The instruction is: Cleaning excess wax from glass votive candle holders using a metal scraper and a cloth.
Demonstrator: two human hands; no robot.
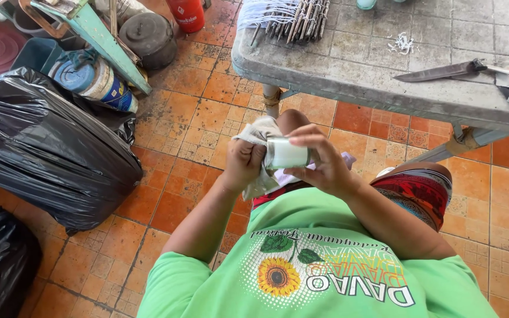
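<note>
Glass jar (287, 154), small and pale, lies on its side between your hands above your lap, at the centre of the view. Your right hand (325, 162) pinches it by thumb and fingers around its far end, while your left hand (244, 164) is closed on a whitish cloth (260, 134) pressed against the jar's near end. By the look of it, you are mid-wipe; the next move likely calls for turning the jar within the cloth, keeping the pinch firm. At one o'clock, a knife (440, 72) rests on the grey worktop (349, 65); black bags (42, 147) sit at nine o'clock.
</note>
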